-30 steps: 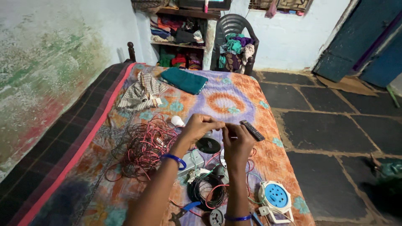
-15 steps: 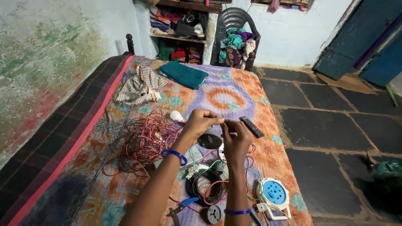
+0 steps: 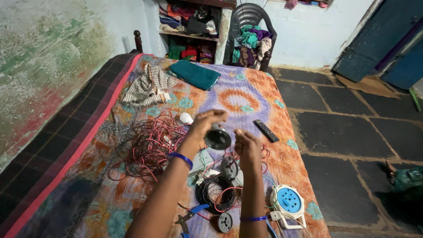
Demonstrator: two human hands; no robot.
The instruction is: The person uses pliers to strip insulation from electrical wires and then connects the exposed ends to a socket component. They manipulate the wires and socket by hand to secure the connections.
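Two hands are up in the air over a bed (image 3: 246, 94) with a bright orange and purple cover. On the far left of the bed lies a big messy pile of red wires (image 3: 147, 143), and they look thin and bendy. Next comes the left hand (image 3: 206, 124), with a blue band on its wrist. Its fingers are closed on the edge of a round black part (image 3: 218, 139), held up above the bed between both hands. The part looks like hard plastic, small and light, so it should be easy to lift with a few fingers. Its rim is the best place to hold it, since the smooth face might slip. The right hand (image 3: 247, 143) is just beside it, with fingers curled in close, but I cannot tell if it holds something tiny. Below the hands lies a ring of black cable (image 3: 211, 194). More to the right lies a black remote (image 3: 266, 131), and near the bed's edge sits a round white and blue plug box (image 3: 288, 200). A dark stone floor (image 3: 352, 132) is on the far right.
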